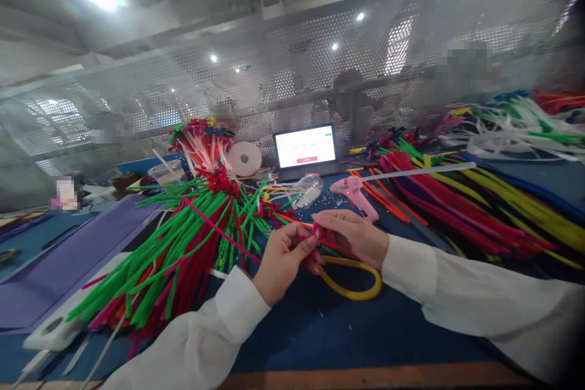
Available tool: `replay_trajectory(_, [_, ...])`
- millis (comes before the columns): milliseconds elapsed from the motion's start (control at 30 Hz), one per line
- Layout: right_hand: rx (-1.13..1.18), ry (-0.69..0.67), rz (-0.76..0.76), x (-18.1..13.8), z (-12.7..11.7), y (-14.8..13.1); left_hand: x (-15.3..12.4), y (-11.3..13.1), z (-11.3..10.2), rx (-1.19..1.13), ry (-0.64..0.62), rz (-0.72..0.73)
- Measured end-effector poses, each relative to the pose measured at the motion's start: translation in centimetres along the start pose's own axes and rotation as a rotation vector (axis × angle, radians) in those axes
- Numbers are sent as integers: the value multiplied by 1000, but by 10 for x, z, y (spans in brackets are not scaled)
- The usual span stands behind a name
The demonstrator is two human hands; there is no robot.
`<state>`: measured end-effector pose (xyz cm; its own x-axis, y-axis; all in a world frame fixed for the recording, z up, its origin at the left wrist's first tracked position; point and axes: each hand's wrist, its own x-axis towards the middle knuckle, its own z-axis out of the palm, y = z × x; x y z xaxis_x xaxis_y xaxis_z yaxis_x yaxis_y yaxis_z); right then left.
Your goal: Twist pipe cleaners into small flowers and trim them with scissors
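Observation:
In front of me my left hand (289, 255) and my right hand (354, 234) meet, fingertips together. Both pinch a magenta pipe cleaner, bent into a small curl (316, 229) between them. A long magenta stem (219, 228) slants up and left from behind my left hand; the hand hides whether it joins the curl. Just under my fingers shows a smooth yellow loop (361, 295); whether it lies on the table or is held, I cannot tell. Orange and green stems pass behind my hands.
To the left lies a big heap of green and red pipe cleaners (183, 244). A pink glue gun (359, 195) with a long glue stick stands beyond my right hand. A lit screen (304, 147) leans at the back. Red and yellow stems (457, 207) fill the right.

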<state>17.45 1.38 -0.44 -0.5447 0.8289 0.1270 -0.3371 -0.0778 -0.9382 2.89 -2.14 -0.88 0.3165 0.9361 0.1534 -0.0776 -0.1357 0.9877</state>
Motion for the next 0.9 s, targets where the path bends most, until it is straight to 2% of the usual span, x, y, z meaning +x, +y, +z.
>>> replay_trajectory(233, [50,-16,11,1,-2,3,-1,1,0,10,24,13])
replay_trajectory(467, [-78,58,-117,-3,1,4,-1,2,1,-119,32,-11])
replay_trajectory(733, [-108,54,-167,-3,2,6,-2,2,1,-207,-2,-29])
replay_trajectory(900, [-250,81,-230,-4,2,3,0,1,1,-235,-24,-39])
